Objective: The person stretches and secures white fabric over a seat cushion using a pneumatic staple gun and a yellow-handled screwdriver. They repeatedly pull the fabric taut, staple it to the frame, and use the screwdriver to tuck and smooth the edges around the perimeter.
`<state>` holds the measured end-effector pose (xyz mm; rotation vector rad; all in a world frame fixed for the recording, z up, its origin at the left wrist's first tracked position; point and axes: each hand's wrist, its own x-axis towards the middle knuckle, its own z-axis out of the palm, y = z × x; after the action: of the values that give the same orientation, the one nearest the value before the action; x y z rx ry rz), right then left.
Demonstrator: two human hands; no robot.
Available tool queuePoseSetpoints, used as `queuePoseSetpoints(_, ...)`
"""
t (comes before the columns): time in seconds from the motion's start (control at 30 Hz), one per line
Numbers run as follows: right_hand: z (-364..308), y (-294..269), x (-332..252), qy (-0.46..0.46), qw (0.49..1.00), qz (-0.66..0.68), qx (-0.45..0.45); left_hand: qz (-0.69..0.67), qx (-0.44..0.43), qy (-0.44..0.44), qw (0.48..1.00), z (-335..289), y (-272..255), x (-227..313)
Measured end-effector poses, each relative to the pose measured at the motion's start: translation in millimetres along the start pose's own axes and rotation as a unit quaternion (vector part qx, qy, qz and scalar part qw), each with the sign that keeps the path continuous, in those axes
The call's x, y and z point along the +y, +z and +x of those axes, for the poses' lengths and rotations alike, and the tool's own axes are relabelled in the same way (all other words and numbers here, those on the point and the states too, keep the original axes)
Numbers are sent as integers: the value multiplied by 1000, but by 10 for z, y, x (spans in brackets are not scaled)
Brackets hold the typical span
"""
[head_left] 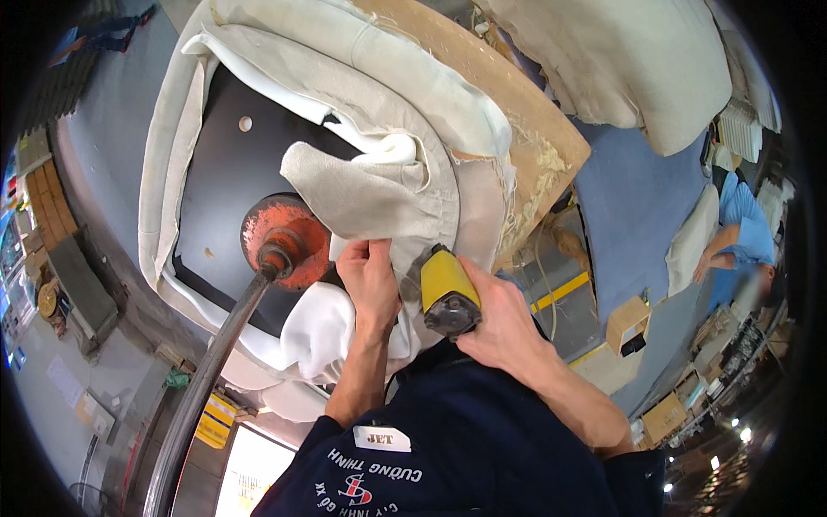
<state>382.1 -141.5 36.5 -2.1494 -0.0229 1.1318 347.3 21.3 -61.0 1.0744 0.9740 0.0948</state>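
Blue surface point(633, 194) lies right of the beige fabric flap point(357, 194).

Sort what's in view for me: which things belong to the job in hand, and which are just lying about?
Likely in the job:
- left hand, at the beige fabric
- right hand, gripping the yellow-and-black tool
- white padding
- black panel

Apparently lying about:
- wooden box, right
- yellow bin, lower left
- padded beige piece, upper right
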Motion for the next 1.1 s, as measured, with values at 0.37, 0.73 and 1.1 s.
queuePoseSetpoints(0.37, 54, -99, -151, 22, 999, 8, -33, 73, -25, -2, 997, 280, 144, 164)
queuePoseSetpoints(0.73, 67, -18, -166, -5, 998, -29, -55, 31, -50, -21, 998, 482, 157, 243)
queuePoseSetpoints(1.1, -29, 77, -202, -30, 998, -18, -52, 35, -62, -65, 995, 575, 169, 349)
